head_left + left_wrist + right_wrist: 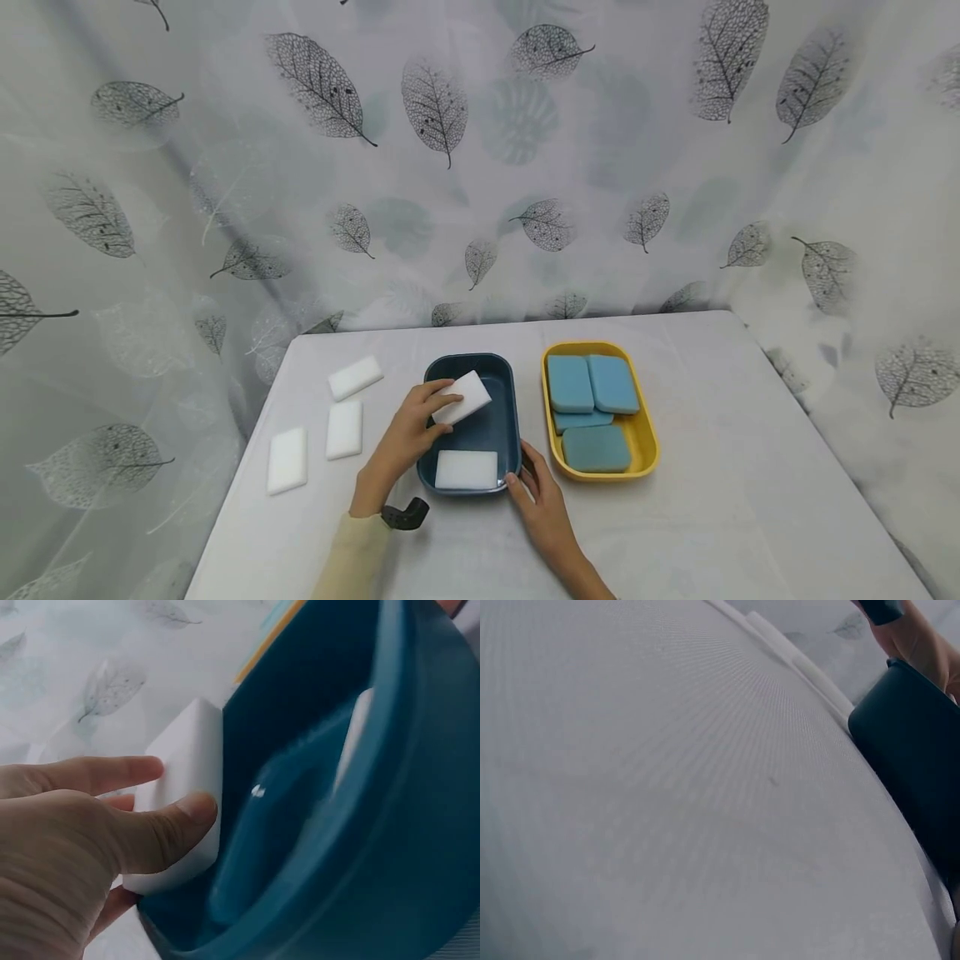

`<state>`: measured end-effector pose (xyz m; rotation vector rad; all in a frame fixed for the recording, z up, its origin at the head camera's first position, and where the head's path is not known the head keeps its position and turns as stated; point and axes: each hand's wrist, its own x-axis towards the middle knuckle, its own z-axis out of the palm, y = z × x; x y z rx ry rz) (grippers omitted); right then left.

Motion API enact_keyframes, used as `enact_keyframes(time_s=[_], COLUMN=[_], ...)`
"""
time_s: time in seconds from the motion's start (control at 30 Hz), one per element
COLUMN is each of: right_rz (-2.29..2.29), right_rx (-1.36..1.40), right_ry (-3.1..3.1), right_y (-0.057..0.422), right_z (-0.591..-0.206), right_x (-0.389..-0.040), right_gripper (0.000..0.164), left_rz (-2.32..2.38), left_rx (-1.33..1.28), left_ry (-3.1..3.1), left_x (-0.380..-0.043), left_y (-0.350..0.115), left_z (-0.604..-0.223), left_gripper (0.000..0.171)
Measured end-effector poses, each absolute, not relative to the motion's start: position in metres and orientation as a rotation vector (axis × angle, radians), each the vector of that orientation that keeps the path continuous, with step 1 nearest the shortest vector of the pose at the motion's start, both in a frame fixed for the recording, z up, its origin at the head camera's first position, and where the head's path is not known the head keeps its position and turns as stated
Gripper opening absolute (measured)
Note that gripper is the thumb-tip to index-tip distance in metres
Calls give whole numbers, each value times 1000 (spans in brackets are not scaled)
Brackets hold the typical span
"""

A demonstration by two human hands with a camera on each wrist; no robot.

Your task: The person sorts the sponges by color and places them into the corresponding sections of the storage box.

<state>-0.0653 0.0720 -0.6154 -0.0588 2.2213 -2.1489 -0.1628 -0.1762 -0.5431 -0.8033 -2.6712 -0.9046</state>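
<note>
My left hand (414,425) pinches a white sponge (467,398) between thumb and fingers, tilted over the far left part of a dark blue plastic bin (516,417). In the left wrist view the thumb lies on the near face of the sponge (184,769), right beside the bin wall (420,787). Flat at the bin's near end lies a second white sponge (467,470). My right hand (542,504) holds the bin's near right corner, thumb at the rim and fingers along the outer side wall. The right wrist view shows mostly tablecloth, with the bin (911,742) at its right edge.
Three white sponges lie on the table left of the bin: a far one (356,377), a middle one (344,430) and a near one (288,461). To the right stands a yellow bin (647,446) with several blue sponges (570,383). A leaf-patterned curtain (480,200) hangs behind.
</note>
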Motion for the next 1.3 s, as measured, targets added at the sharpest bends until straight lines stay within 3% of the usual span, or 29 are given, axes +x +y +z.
enact_keyframes(time_s=[0.53,1.3], right_rz=[-2125,-2133], right_rx=[-9,-27], right_ry=[2210,2199], right_y=[72,73], right_z=[-615,-613], right_x=[-65,-67], right_gripper=[61,61], left_rz=[-617,-455], left_rx=[-913,-943], left_ry=[-2813,-2914], left_x=[-158,-159], left_y=[-162,-157], left_z=[-544,-545], left_gripper=[43,42])
